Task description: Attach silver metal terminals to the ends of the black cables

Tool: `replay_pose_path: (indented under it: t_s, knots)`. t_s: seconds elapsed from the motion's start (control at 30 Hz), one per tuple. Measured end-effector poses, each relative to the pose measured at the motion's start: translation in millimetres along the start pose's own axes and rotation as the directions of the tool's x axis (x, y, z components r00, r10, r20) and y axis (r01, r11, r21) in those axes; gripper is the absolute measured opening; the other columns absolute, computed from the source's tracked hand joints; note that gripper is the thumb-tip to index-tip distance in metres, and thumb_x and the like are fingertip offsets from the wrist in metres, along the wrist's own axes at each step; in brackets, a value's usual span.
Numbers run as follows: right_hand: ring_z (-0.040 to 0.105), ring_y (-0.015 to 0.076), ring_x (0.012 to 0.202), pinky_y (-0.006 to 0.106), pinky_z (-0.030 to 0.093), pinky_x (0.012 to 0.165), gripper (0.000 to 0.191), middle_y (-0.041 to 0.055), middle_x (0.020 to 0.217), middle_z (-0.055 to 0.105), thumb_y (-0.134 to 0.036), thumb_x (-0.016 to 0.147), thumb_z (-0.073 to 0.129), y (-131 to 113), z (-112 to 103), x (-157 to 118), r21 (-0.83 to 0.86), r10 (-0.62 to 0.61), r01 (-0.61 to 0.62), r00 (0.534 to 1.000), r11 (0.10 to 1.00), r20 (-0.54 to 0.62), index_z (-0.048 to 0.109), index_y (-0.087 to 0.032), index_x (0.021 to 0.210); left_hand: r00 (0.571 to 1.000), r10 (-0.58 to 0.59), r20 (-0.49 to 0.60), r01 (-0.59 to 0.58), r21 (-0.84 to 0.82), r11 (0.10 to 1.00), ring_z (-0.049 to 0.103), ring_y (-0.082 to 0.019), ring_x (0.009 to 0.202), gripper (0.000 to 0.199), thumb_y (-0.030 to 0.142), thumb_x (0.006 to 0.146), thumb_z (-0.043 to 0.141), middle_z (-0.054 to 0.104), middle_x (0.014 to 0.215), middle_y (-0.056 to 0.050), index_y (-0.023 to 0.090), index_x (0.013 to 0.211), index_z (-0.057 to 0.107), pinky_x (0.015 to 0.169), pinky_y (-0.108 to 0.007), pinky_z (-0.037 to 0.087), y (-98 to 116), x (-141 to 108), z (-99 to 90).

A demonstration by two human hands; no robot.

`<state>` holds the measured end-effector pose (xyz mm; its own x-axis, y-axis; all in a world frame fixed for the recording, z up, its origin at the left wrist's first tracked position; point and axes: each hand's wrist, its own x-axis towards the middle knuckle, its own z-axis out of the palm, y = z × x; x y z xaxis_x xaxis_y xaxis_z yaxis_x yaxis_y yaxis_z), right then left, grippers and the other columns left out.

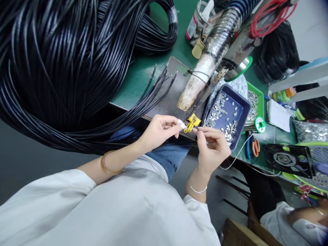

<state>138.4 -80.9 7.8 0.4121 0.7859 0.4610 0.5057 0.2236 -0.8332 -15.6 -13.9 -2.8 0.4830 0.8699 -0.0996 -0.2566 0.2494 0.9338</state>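
Observation:
My left hand (164,131) is closed in a pinch beside a yellow clip (193,121) at the table's front edge. White wrapping covers a fingertip of this hand, and what it pinches is too small to tell. From the other side, my right hand (211,145) comes up to the clip, thumb and fingers pressed together on something tiny I cannot make out. Just behind the clip is the blunt end of a white-wrapped tube (192,90). To the right, a blue tray (244,114) holds many small metal connector pieces. Black cable ends (161,82) lie on the dark board (176,65).
A large heap of black cable (64,61) fills the left side. Behind stand a plastic container (193,29) and a ribbed hose (228,24). Right of the blue tray are a green tray (260,99), orange-handled pliers (255,147) and a black fan (287,159). Another person sits at lower right.

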Motion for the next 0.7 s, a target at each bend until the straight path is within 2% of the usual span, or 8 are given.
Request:
replay_pose_path:
  t_s: [0.1, 0.23, 0.37, 0.53, 0.63, 0.7]
  knots:
    - [0.07, 0.0133, 0.084, 0.029, 0.062, 0.071, 0.003, 0.0005, 0.088, 0.071, -0.02, 0.084, 0.071, 3, 13, -6, -0.042, -0.043, 0.043, 0.999, 0.998, 0.011, 0.07, -0.022, 0.084, 1.0, 0.021, -0.001, -0.021, 0.03, 0.999, 0.055, -0.007, 0.057, 0.011, 0.019, 0.076, 0.071, 0.063, 0.06, 0.001, 0.012, 0.069, 0.068, 0.057, -0.018, 0.045, -1, -1, 2.7]
    - [0.071, 0.014, 0.087, 0.031, 0.063, 0.074, 0.001, 0.0012, 0.093, 0.07, -0.023, 0.085, 0.07, 8, 18, -4, 0.071, 0.075, -0.08, 0.995, 0.994, 0.069, 0.07, -0.022, 0.084, 0.995, 0.104, -0.005, -0.103, 0.087, 0.991, 0.058, -0.008, 0.062, 0.007, 0.018, 0.075, 0.072, 0.066, 0.068, -0.001, 0.012, 0.073, 0.07, 0.061, -0.019, 0.048, -6, -2, 5.0]
    - [0.073, 0.0134, 0.085, 0.03, 0.064, 0.076, 0.007, 0.0002, 0.094, 0.069, -0.025, 0.088, 0.066, 11, 14, -1, 0.213, 0.188, -0.192, 0.981, 0.958, 0.041, 0.068, -0.021, 0.083, 0.985, 0.173, -0.003, -0.171, 0.154, 0.973, 0.061, -0.01, 0.067, 0.007, 0.018, 0.078, 0.07, 0.068, 0.072, -0.003, 0.012, 0.076, 0.071, 0.063, -0.02, 0.05, -8, -3, 5.2]
    - [0.071, 0.0126, 0.09, 0.027, 0.062, 0.074, 0.006, 0.0004, 0.095, 0.071, -0.02, 0.085, 0.069, 10, 14, -5, 0.165, 0.111, -0.129, 0.987, 0.978, 0.113, 0.072, -0.024, 0.087, 0.962, 0.273, -0.016, -0.259, 0.261, 0.93, 0.055, -0.009, 0.062, 0.007, 0.016, 0.081, 0.068, 0.062, 0.068, -0.001, 0.011, 0.076, 0.07, 0.057, -0.019, 0.044, -8, -3, 3.6]
    - [0.07, 0.0134, 0.092, 0.029, 0.061, 0.074, 0.006, 0.0011, 0.096, 0.071, -0.021, 0.086, 0.068, 9, 18, -8, 0.12, 0.09, -0.104, 0.989, 0.987, 0.119, 0.072, -0.024, 0.089, 0.926, 0.378, 0.004, -0.353, 0.37, 0.859, 0.047, -0.007, 0.055, 0.006, 0.013, 0.082, 0.068, 0.059, 0.065, 0.001, 0.011, 0.078, 0.072, 0.051, -0.019, 0.037, -9, -4, 2.1]
    - [0.07, 0.014, 0.091, 0.031, 0.062, 0.075, 0.005, 0.0013, 0.096, 0.071, -0.022, 0.087, 0.067, 9, 18, -9, 0.099, 0.081, -0.094, 0.989, 0.991, 0.122, 0.071, -0.024, 0.088, 0.896, 0.442, 0.033, -0.413, 0.423, 0.807, 0.045, -0.006, 0.054, 0.006, 0.012, 0.083, 0.067, 0.061, 0.066, 0.0, 0.011, 0.08, 0.073, 0.051, -0.02, 0.037, -9, -4, 0.7]
